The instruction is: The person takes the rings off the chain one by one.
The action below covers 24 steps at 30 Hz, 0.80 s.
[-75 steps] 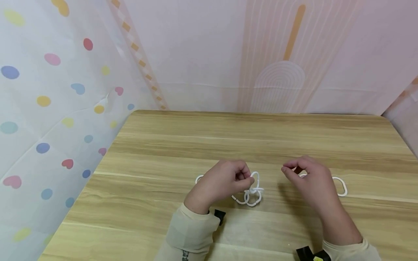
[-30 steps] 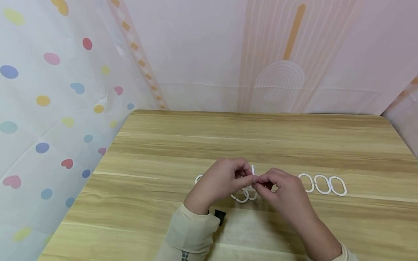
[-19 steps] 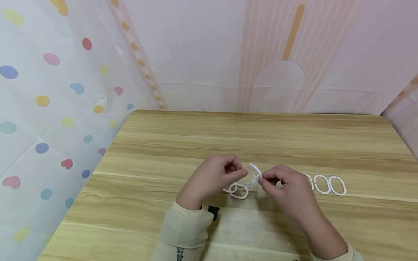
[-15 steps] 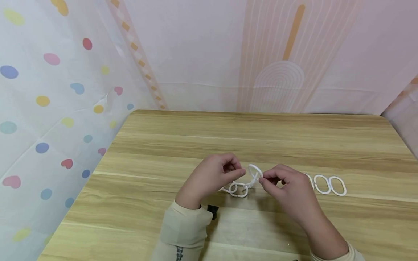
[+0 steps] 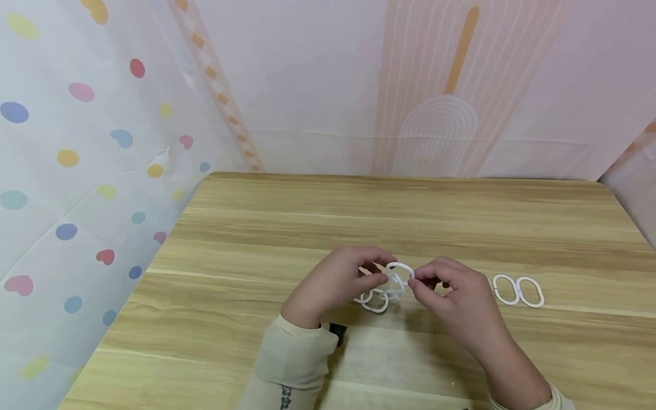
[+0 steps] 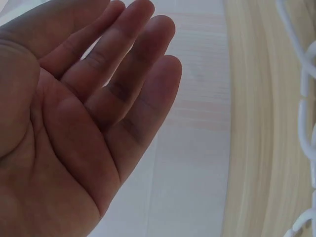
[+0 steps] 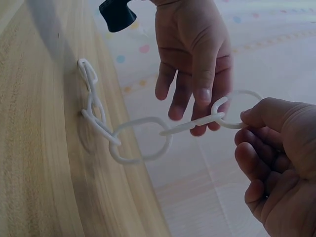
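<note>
My right hand point(image 5: 463, 299) pinches the end link point(image 5: 400, 265) of a white plastic chain point(image 7: 140, 121) between thumb and forefinger. In the right wrist view that oval link has a gap in its ring and is hooked through the neighbouring link point(image 7: 190, 128). From there the chain slopes down to the wooden table. My left hand point(image 5: 330, 285) hovers just left of the raised link, its fingertips close to it in the head view. In the left wrist view its fingers point(image 6: 148, 98) are loosely bent with nothing in the palm.
Two loose white oval links point(image 5: 530, 292) lie side by side on the wooden table point(image 5: 410, 216), right of my right hand, with part of another behind that hand. A printed cloth point(image 5: 318, 85) hangs behind the table.
My right hand has come in from the right and now holds the chain's end link. My left hand, which earlier gripped the chain, has let go; its forefinger has since moved toward the raised link.
</note>
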Available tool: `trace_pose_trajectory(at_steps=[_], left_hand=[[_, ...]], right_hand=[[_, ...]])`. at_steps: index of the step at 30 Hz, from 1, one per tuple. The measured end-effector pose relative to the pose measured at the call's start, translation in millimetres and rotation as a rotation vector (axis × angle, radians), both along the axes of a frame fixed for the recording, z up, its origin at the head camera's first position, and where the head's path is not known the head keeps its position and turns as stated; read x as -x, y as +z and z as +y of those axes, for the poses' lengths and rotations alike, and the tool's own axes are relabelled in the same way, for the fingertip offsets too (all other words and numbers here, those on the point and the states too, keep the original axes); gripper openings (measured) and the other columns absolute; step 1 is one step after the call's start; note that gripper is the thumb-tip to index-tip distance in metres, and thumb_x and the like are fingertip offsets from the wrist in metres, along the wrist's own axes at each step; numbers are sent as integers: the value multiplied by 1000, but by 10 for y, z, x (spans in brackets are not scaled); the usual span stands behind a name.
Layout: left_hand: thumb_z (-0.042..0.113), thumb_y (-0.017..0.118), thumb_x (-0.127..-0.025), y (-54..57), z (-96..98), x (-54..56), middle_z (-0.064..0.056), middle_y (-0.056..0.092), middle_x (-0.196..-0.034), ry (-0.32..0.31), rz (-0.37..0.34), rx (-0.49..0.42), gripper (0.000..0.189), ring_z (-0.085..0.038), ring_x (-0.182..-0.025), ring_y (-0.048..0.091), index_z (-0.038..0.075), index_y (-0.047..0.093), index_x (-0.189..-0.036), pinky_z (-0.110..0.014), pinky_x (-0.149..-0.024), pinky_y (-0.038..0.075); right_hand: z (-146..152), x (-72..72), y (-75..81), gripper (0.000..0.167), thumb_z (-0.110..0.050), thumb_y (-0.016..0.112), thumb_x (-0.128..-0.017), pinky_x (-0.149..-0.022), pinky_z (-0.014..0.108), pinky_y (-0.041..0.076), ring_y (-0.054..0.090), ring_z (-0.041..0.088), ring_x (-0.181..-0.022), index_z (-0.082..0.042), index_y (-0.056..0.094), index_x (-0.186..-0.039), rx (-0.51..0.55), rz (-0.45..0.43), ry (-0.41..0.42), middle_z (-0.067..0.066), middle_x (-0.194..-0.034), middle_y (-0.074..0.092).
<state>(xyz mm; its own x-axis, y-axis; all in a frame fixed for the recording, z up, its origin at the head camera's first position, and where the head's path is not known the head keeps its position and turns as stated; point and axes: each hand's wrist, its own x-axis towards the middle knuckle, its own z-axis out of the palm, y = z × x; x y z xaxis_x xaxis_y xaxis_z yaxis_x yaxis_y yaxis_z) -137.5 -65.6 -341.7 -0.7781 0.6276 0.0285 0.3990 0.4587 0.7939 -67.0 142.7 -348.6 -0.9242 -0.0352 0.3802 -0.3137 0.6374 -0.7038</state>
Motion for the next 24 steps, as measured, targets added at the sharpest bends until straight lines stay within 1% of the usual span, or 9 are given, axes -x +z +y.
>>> trace_pose_trajectory(at_steps=[4,6,11,15,18,20,22,24], left_hand=[[10,70,-95,-21,33,1,8,72,-102,-20,7,-5,20,-7,-92,67,17,74,-113,-24,-75,54],[10,70,-94,-31,41,2,7,72,-97,-25,14,-1,17,-8,-86,66,17,75,-109,-24,-72,53],[12,72,-94,-41,44,3,9,71,-89,-19,21,14,9,-9,-78,63,17,77,-100,-24,-69,52],[14,72,-94,-45,45,8,11,70,-86,-10,-4,11,7,-8,-73,62,17,77,-97,-24,-65,52],[15,70,-96,-49,40,9,9,70,-84,6,-37,9,7,-11,-74,64,17,76,-98,-25,-61,52],[16,68,-97,-52,35,10,8,71,-86,24,-46,4,8,-11,-78,66,16,76,-100,-26,-62,53],[17,67,-98,-53,32,13,7,71,-90,45,-39,-4,10,-11,-82,67,16,75,-103,-26,-64,55],[17,66,-98,-49,32,16,7,71,-92,67,-16,-10,11,-8,-83,67,15,75,-105,-25,-67,55]], right_hand=[[-1,3,-1,23,-2,79,-83,-66,23,46,60,2,-72,-25,73,-79,13,21,8,-21,-77,63],[-2,3,-3,24,-2,79,-83,-67,23,46,60,2,-72,-25,73,-79,16,25,9,-21,-77,63],[-4,6,-3,25,-3,79,-84,-67,22,46,60,2,-72,-26,73,-79,15,37,12,-21,-77,63],[-2,10,-4,25,-2,79,-83,-67,21,45,60,2,-72,-26,73,-79,18,46,15,-21,-77,63],[5,15,-14,25,-1,79,-83,-67,20,45,60,2,-73,-25,73,-79,24,54,18,-20,-78,64],[10,21,-24,25,-1,80,-82,-68,19,46,61,2,-73,-25,73,-79,27,58,21,-21,-78,65],[12,24,-32,24,-2,80,-82,-68,20,47,61,3,-74,-25,74,-79,28,49,19,-21,-79,66],[12,27,-37,25,-2,80,-82,-68,21,47,61,3,-75,-26,73,-79,27,44,18,-21,-79,66]])
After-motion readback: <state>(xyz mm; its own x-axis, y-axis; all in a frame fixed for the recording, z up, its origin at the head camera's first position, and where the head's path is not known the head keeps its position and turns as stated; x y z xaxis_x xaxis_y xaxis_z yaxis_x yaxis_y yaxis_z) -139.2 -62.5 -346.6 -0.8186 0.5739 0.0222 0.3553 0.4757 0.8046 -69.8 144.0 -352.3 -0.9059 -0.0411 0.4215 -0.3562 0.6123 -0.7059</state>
